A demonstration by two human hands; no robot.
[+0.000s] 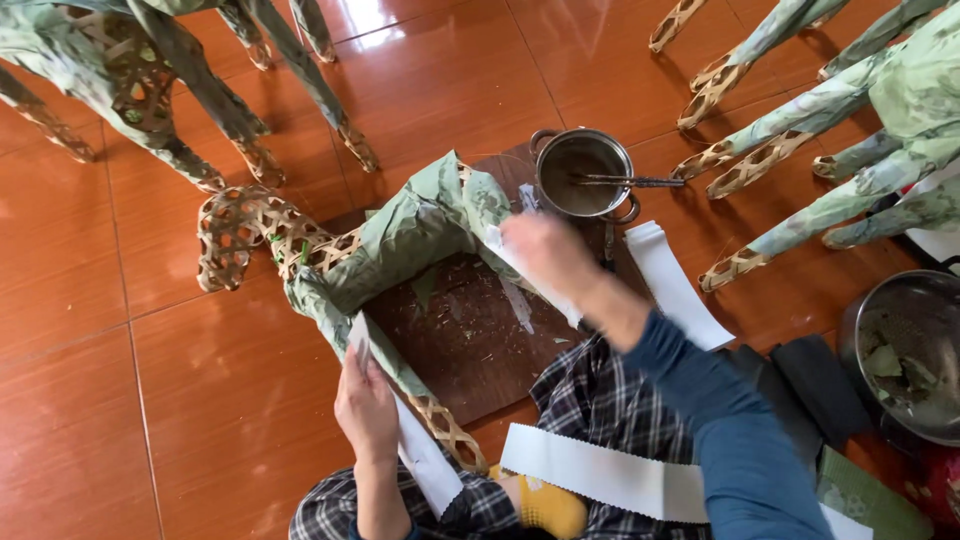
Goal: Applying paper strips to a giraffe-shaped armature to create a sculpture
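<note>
Woven bamboo animal frame (pixel 300 250) lies on its side over a dark board (pixel 470 340) on the red tile floor, partly covered in green paper. Left hand (pixel 366 405), grip closed, pinches a white paper strip (pixel 415 450) against one leg. Right hand (pixel 550 255), blurred, seems closed on another strip near the small glue pot (pixel 583 172); pressing each strip flat and snug would serve best.

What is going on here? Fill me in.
A person sits on the floor, pasting green-patterned paper onto a woven bamboo animal frame lying on a dark board. The left hand holds a white paper strip against one leg; the right hand, blurred, presses another strip on the body. A small pot with a brush stands beyond.
</note>
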